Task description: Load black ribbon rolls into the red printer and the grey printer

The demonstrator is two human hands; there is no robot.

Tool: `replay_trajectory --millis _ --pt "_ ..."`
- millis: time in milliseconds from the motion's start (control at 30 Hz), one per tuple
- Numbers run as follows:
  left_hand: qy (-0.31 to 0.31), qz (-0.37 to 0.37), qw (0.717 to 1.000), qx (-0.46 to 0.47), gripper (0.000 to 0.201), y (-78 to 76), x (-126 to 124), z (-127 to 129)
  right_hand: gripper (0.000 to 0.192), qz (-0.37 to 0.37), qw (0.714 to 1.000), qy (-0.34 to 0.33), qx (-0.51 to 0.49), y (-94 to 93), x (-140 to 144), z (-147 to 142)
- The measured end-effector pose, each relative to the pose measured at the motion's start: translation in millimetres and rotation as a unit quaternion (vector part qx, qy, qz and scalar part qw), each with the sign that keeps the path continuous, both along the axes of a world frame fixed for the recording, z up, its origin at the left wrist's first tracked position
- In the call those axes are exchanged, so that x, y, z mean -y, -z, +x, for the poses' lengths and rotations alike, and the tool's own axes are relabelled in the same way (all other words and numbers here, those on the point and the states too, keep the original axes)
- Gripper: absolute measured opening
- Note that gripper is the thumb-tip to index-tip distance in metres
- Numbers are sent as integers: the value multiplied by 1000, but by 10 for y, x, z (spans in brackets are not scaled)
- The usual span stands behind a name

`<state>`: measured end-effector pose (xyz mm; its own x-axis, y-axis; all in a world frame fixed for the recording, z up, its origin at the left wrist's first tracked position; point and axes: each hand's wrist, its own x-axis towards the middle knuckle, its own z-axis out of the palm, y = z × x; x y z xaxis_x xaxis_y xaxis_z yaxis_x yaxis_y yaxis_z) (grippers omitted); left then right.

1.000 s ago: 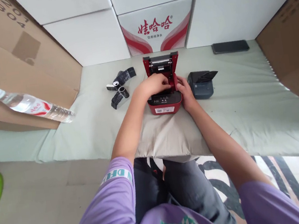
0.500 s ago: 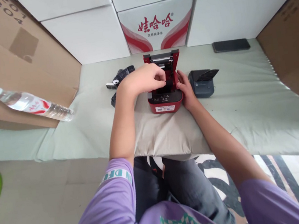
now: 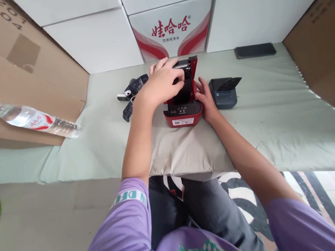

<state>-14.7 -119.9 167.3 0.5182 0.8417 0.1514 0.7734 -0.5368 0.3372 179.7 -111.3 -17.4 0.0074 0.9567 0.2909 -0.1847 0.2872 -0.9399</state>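
A small red and black printer [image 3: 184,119] with its lid raised sits on the cloth-covered surface. My left hand [image 3: 164,80] is over its open compartment, thumb and forefinger pinched on what looks like a black sheet [image 3: 185,92] rising from inside. The other fingers of that hand stretch toward the raised lid and cover its left part. My right hand [image 3: 208,101] grips the printer's right side, thumb on the edge of the compartment. Just right of it stands a dark blue-grey device [image 3: 225,100] with a black sheet sticking out of its top.
Left of the printer lies a black strap-like bundle [image 3: 137,86] with a white tag. A water bottle [image 3: 29,118] leans in from the left beside a cardboard box [image 3: 52,62]. White cartons [image 3: 175,45] line the back. A black phone [image 3: 255,51] lies at the back right.
My left hand has risen from inside the compartment, its outer fingers now spread toward the lid, and more of the black sheet shows. My right hand still grips the printer's side.
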Motion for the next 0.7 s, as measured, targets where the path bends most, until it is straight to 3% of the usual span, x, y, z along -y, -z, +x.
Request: replay_trajectory --millis 400,700 --pt "-41 -40 998 -22 23 -258 268 -8 104 -1 1000 -3 -12 9 -12 9" --pt "-11 -61 997 -43 22 -255 262 -59 88 28 999 -29 -26 -52 40 2"
